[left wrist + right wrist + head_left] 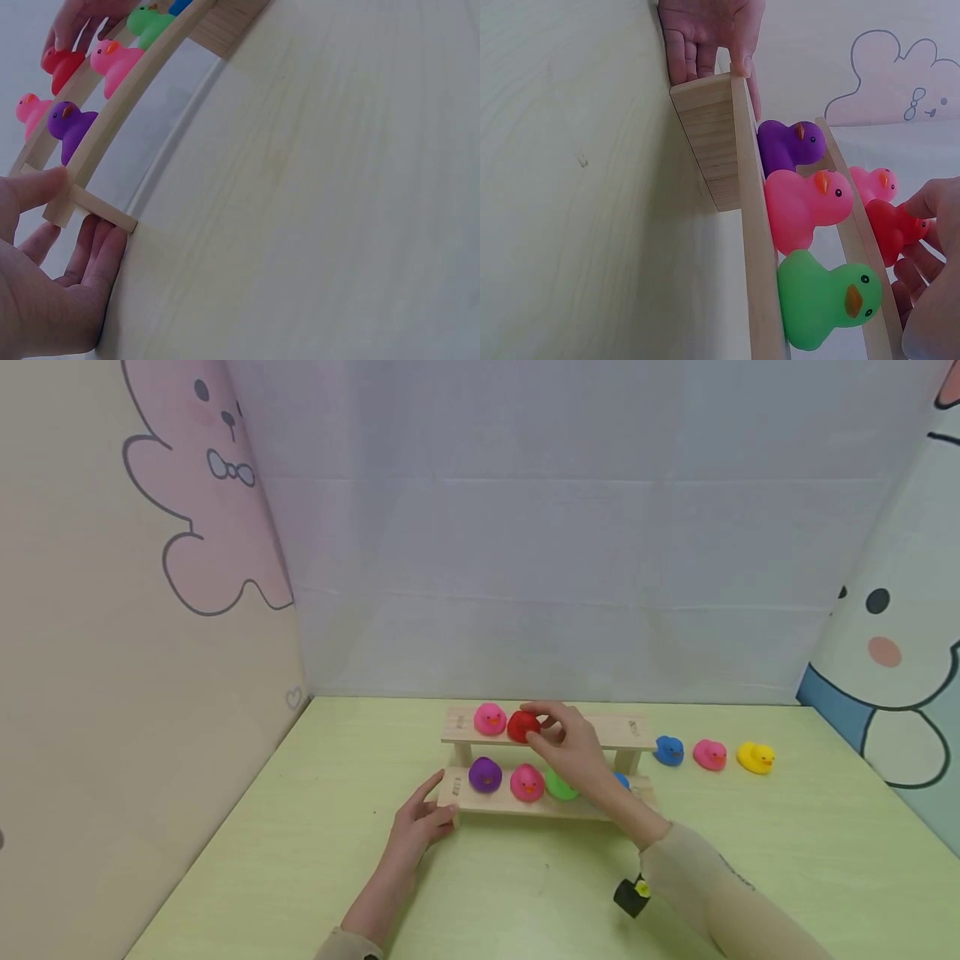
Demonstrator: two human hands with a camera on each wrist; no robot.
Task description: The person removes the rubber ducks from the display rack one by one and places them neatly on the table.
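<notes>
My right hand (573, 750) pinches a red rubber duck (521, 727) between thumb and fingers at the upper step of a two-step wooden stand (617, 730). Just left of it, a pink duck (489, 720) sits on the same board. My left hand (414, 828) holds the stand's left end, its thumb on the lower board in the left wrist view and other fingers by the leg. Along the lower step are a purple duck (485, 775), another pink duck (802, 210), a green duck (821, 304) and a blue duck (622, 780) partly behind my right forearm.
On the table right of the stand, a blue duck (669, 751), a pink duck (710, 755) and a yellow duck (756, 757) stand in a row. A small black object (632, 898) hangs by my right sleeve. A pale curtain (562, 568) closes off the back.
</notes>
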